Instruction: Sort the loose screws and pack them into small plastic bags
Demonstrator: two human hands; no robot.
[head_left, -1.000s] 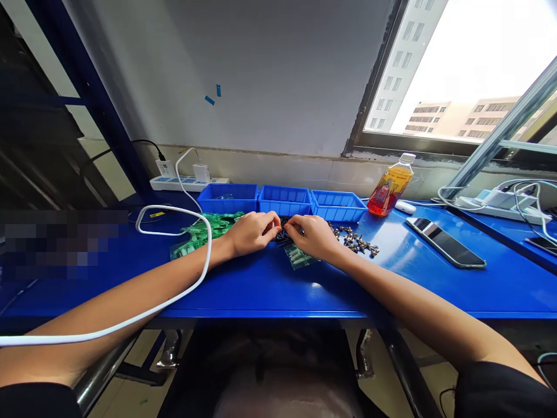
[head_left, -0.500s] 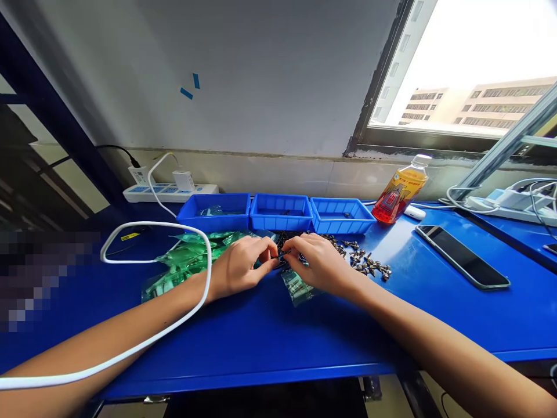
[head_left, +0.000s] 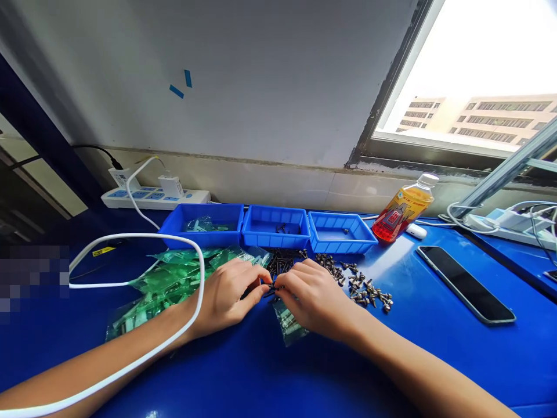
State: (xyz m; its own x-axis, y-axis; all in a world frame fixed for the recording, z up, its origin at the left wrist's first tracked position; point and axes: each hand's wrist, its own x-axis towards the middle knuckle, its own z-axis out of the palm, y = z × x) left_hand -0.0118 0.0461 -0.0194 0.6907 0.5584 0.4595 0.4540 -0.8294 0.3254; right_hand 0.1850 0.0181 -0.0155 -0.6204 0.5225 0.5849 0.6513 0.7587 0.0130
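Note:
Fingertips meet over the blue table, where my left hand and my right hand both pinch a small dark screw. Fingers cover most of it. Just behind them lies a pile of black screws. Shinier metal screws spread out to the right of my right hand. A small clear bag of parts lies partly under my right hand. Green-tinted plastic bags with parts inside are heaped beside my left hand and forearm.
Three blue bins, left, middle and right, stand behind the screws. A white cable loops over my left forearm. Drink bottle and phone are on the right; a power strip sits back left.
The camera view has tilted, so the table and bins appear lower and more of the bins' insides shows. My hands stay together at the screw, their pinch much the same.

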